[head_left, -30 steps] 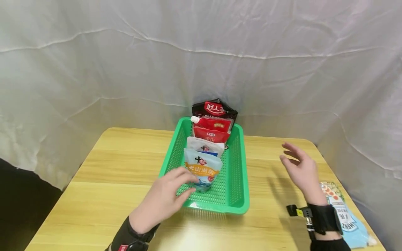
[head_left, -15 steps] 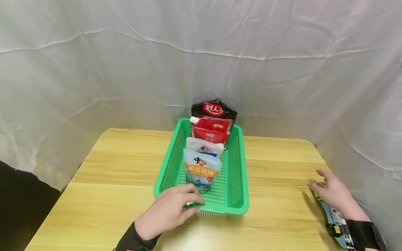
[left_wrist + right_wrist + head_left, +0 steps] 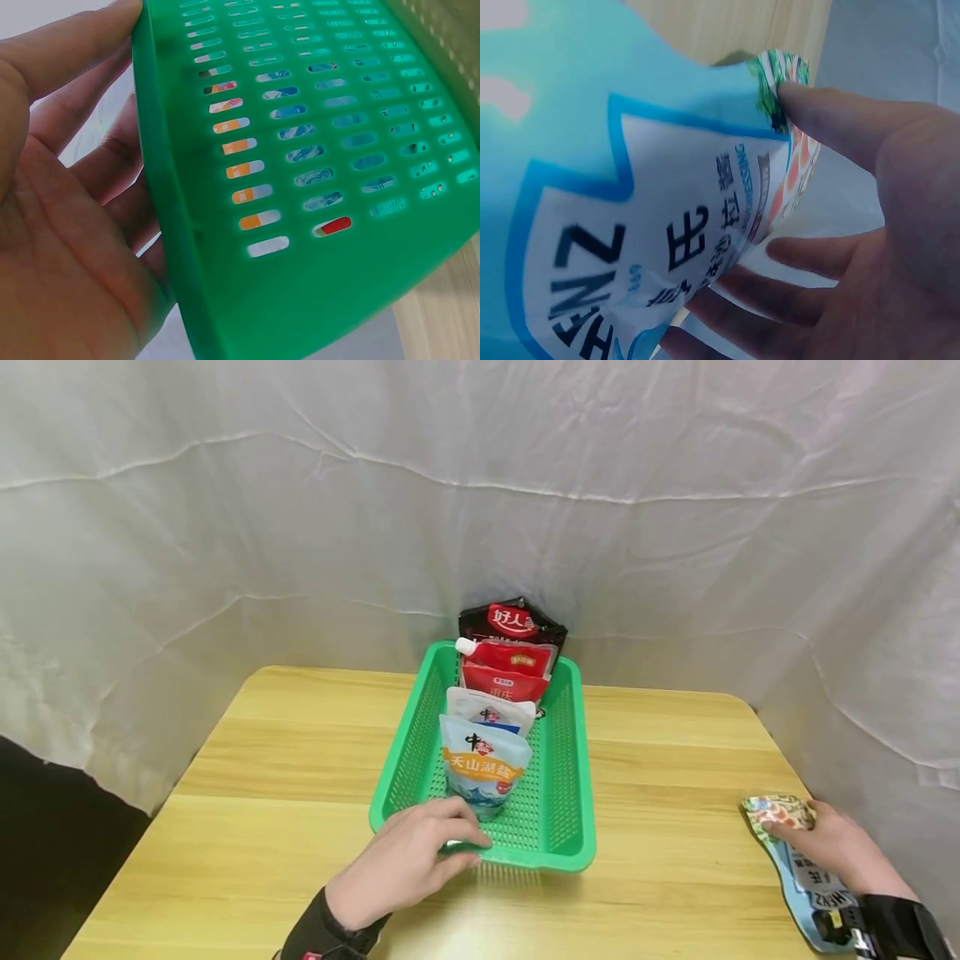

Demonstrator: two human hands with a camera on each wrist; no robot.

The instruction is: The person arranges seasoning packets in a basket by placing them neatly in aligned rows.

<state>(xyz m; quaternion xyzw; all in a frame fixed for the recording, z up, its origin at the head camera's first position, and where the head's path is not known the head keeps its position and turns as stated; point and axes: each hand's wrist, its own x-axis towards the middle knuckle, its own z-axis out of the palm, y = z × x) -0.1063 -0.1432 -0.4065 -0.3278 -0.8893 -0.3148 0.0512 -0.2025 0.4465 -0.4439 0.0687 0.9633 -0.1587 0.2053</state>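
My left hand (image 3: 420, 860) holds the near rim of a green plastic basket (image 3: 566, 856), fingers over the edge. In the left wrist view the basket's slotted wall (image 3: 247, 292) is beside the palm. Close to those fingers, inside the basket, a light-blue and orange salt bag (image 3: 483, 767) stands upright. At the table's right edge my right hand (image 3: 843, 847) grips the patterned end of a light-blue Heinz salad dressing pouch (image 3: 798, 877). In the right wrist view the thumb (image 3: 832, 112) presses the pouch's front, and the other fingers reach behind its edge.
Behind the salt bag stand a white-and-blue bag (image 3: 491, 706), red pouches (image 3: 513, 658) and a black-and-red bag (image 3: 512, 618) in a row. The wooden table (image 3: 675, 777) ends at a grey-white cloth (image 3: 480, 527) behind and to the right.
My left hand has come down from the salt bag to the basket's near rim. My right hand has moved right and down and taken hold of the salad dressing pouch, whose lie has turned slightly.
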